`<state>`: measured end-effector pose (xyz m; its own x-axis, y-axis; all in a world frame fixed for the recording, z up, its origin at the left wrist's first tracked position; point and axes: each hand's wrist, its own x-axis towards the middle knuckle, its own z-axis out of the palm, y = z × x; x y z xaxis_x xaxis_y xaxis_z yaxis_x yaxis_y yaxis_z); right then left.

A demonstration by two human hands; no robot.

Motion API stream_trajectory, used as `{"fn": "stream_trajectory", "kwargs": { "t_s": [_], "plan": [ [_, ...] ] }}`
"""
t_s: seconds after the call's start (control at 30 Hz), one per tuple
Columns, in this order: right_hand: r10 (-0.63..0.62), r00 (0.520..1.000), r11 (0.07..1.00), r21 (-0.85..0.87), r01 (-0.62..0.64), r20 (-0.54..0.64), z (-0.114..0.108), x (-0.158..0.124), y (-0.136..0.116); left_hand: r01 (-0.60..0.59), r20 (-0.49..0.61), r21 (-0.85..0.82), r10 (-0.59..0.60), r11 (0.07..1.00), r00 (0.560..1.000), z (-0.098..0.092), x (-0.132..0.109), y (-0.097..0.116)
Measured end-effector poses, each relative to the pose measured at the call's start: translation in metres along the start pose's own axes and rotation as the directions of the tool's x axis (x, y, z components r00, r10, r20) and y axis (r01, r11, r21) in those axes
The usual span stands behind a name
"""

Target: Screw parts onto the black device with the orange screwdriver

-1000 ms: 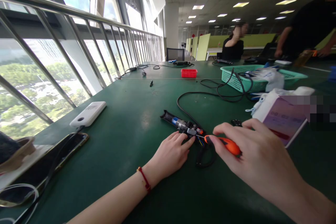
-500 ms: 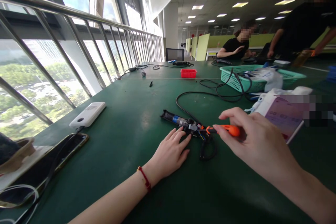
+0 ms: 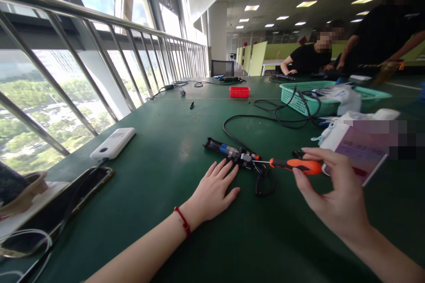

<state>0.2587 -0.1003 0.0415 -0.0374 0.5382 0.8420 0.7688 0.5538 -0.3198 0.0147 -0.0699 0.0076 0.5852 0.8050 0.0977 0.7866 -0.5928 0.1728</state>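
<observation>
An opened corded power tool lies on the green table, its blue-banded motor, coloured wires and black half shell exposed. My left hand rests flat beside it with the fingers stretched out, the fingertips touching its near side. Between the thumb and fingers of my right hand is the handle of an orange and black screwdriver. Its metal shaft points left, and the tip meets the tool near the grey part and wires. A looped black handle piece lies just below the shaft.
A black cord runs to a green basket holding plastic bags. By my right hand stands a white and pink box. Farther off are a red tray and two people. A white power bank and phone lie left.
My right hand has moved right, and its fingers now sit farther back on the screwdriver handle. The screwdriver has shifted slightly right. My left hand has flattened a little beside the tool.
</observation>
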Motion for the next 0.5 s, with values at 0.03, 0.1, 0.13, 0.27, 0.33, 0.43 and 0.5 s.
{"fn": "stream_trajectory", "kwargs": {
  "t_s": [0.03,0.1,0.13,0.27,0.33,0.43,0.5],
  "plan": [
    [-0.008,1.0,1.0,0.004,0.008,-0.018,0.0,-0.001,0.0,0.0,-0.001,-0.001,0.0,1.0,1.0,0.0,0.0,0.0],
    [-0.026,1.0,1.0,-0.016,0.026,0.001,0.0,-0.001,0.001,0.001,-0.005,-0.001,-0.001,1.0,1.0,0.001,0.0,0.001],
    [-0.034,0.999,0.999,-0.026,0.035,0.021,-0.001,-0.001,0.001,0.005,-0.011,0.001,-0.005,1.0,1.0,0.001,-0.001,0.002],
    [-0.069,0.997,0.997,-0.018,0.069,-0.019,0.0,-0.001,0.003,0.013,-0.07,0.041,-0.01,0.999,0.997,-0.004,-0.002,0.007],
    [-0.078,0.996,0.997,0.0,0.078,-0.045,0.001,-0.001,0.004,-0.051,-0.088,0.083,0.058,0.995,0.994,-0.011,-0.002,0.004],
    [-0.05,0.999,0.998,-0.023,0.051,0.015,0.001,-0.001,0.003,-0.161,-0.122,0.199,0.188,0.967,0.975,-0.025,-0.001,-0.017],
    [-0.05,0.999,0.998,-0.042,0.05,0.018,0.0,-0.002,0.003,-0.095,-0.206,0.292,0.16,0.952,0.965,-0.035,-0.002,-0.04]
  ]
}}
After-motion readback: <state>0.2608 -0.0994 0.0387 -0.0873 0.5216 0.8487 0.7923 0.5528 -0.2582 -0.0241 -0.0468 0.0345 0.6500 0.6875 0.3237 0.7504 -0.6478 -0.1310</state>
